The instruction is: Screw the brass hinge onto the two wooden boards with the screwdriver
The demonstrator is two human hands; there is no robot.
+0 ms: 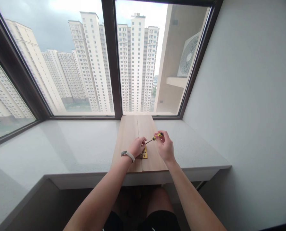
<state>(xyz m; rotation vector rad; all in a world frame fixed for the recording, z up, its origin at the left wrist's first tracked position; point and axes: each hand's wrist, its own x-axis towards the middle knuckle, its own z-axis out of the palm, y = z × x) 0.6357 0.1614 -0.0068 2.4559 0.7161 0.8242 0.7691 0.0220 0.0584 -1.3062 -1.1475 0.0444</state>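
Note:
My right hand [165,147] is closed around the yellow and black handle of a screwdriver [158,136]. Its thin shaft slants down to the left, and the tip ends at the fingers of my left hand [137,147]. Those fingers are pinched together over a brass-coloured hinge [144,153]; whatever they hold is too small or hidden to make out. Part of the hinge lies under my left hand, across the seam between two light wooden boards [127,128] [146,123] placed side by side. A watch with a pale strap [128,155] is on my left wrist.
The boards rest on a white speckled countertop [90,144], reaching from its front edge to the window frame [118,80]. A plain wall [241,96] rises at the right. My legs [159,200] are below the counter's edge.

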